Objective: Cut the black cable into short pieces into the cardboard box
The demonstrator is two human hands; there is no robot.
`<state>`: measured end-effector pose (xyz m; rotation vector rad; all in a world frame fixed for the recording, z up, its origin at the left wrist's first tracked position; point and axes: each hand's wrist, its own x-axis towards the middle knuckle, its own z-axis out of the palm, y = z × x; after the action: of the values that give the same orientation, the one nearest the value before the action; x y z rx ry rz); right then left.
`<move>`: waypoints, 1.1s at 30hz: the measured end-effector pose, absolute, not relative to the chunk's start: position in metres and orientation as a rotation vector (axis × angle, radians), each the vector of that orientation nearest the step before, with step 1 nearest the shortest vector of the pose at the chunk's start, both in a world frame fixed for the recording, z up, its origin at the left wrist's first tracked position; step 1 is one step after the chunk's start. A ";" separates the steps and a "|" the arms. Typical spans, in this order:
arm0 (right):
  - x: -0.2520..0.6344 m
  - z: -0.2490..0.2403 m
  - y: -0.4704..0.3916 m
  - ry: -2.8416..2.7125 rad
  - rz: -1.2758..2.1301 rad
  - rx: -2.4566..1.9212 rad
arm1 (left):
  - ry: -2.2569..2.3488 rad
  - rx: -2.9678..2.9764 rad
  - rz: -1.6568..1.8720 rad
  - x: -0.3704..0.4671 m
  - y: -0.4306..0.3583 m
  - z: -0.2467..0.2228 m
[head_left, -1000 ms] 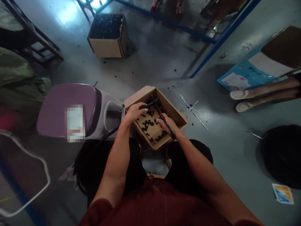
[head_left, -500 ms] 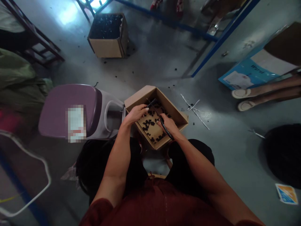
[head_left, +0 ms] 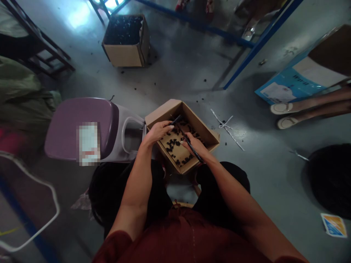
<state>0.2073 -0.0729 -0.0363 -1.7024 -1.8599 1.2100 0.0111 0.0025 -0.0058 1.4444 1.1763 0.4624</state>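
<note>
Over an open cardboard box [head_left: 200,118] between my knees, both hands work close together. My left hand [head_left: 159,131] pinches a short black strip [head_left: 177,119], which points up and to the right past the fingertips. Wrapped round a dark pair of scissors [head_left: 195,150] is my right hand [head_left: 196,144]; the handle runs back under the palm toward the wrist. The blades reach toward the strip by my left fingertips, though their tips are hard to make out. Several small black pieces [head_left: 173,143] lie scattered on the box's bottom.
A purple-topped stool [head_left: 82,109] stands left of the box. Beyond is another carton [head_left: 123,54] full of black pieces. A blue metal frame [head_left: 238,67] crosses the far side. A blue bag [head_left: 290,86] and another person's feet [head_left: 285,115] are at right; white string [head_left: 226,126] lies nearer.
The scissor blades, spread apart before, now look closer together. Both hands stay nearly in the same place over the box.
</note>
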 end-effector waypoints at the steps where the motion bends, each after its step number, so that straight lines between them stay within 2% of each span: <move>1: 0.208 -0.036 -0.073 -1.845 1.250 -1.662 | 1.167 1.441 0.461 0.010 0.003 -0.004; 5: 0.210 -0.031 -0.072 -1.826 1.374 -1.556 | 1.156 1.443 0.465 0.007 0.002 0.001; 12: 0.210 -0.033 -0.071 -1.912 1.254 -1.711 | 1.112 1.463 0.452 0.007 0.003 -0.002; 33: 0.204 -0.031 -0.077 -1.970 1.187 -1.821 | 1.214 1.559 0.313 0.010 0.001 -0.007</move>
<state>0.2039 -0.0770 -0.0313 -1.8215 -1.9704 1.1866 0.0096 0.0015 -0.0073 1.5592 1.2141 0.3130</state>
